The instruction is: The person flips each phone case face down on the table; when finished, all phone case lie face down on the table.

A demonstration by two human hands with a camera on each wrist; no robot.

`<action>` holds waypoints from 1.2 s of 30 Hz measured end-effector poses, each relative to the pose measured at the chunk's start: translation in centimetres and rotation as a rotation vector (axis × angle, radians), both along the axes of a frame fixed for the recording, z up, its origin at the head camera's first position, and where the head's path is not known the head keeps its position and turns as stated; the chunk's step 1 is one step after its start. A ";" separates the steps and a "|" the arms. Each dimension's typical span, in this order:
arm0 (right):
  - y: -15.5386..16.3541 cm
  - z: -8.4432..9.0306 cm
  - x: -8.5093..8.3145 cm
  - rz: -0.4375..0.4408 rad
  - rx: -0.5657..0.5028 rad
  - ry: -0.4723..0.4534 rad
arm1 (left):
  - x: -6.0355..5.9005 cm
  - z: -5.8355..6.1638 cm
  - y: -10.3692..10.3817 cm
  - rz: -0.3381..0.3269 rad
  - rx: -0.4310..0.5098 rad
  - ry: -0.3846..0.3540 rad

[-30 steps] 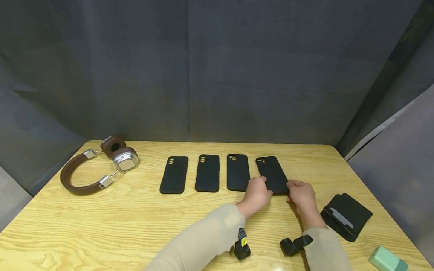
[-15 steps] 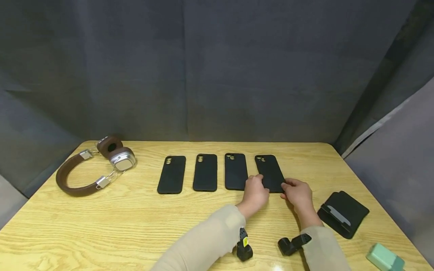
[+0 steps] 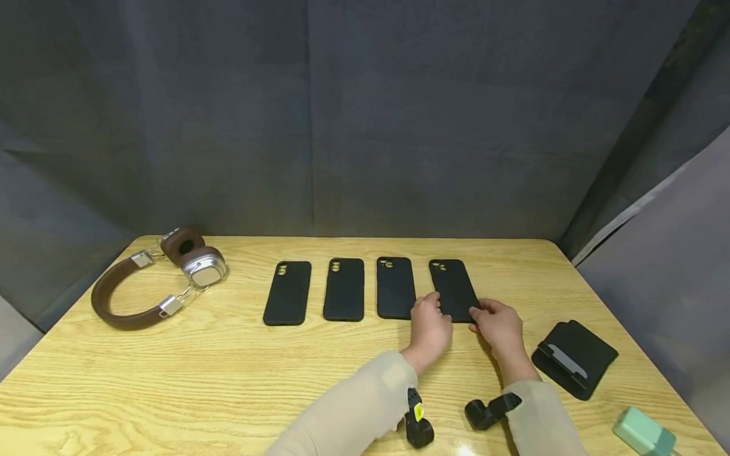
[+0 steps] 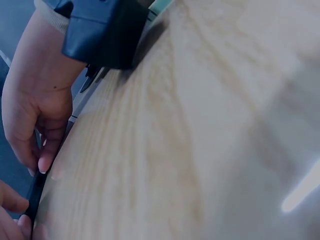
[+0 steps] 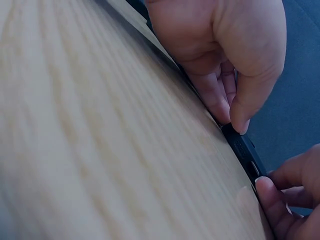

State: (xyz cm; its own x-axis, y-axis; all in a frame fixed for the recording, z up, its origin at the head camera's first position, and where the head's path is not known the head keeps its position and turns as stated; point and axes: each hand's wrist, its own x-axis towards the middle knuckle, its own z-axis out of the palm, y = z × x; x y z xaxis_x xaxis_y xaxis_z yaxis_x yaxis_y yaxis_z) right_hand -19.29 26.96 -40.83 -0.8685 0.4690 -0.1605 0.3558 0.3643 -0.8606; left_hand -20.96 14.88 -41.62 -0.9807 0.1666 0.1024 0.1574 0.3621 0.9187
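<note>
Several black phone cases lie in a row with their camera cutouts at the far end. The rightmost phone case [image 3: 454,288] tilts slightly and sits between both hands. My left hand [image 3: 430,327] pinches its near left corner, and my right hand [image 3: 502,327] pinches the near right corner. In the right wrist view, the case's bottom edge [image 5: 243,152] shows between the two hands, down at the table. Left of it lie the third phone case [image 3: 396,288], the second phone case [image 3: 344,289] and the leftmost phone case [image 3: 288,293].
Brown and silver headphones [image 3: 128,285] lie at the far left of the wooden table [image 3: 199,380]. On the right is a black pouch [image 3: 593,358] with a grey strip, and nearer stands a mint green block [image 3: 643,430]. Dark curtains hang behind the table.
The rightmost phone case has shifted slightly left and turned a little straighter, with both hands on it. The head view has also shifted a little.
</note>
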 end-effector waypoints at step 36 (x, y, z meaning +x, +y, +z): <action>0.1 1.1 -1.2 -0.012 0.029 -0.058 | 0.8 1.0 -1.4 0.046 0.296 -0.031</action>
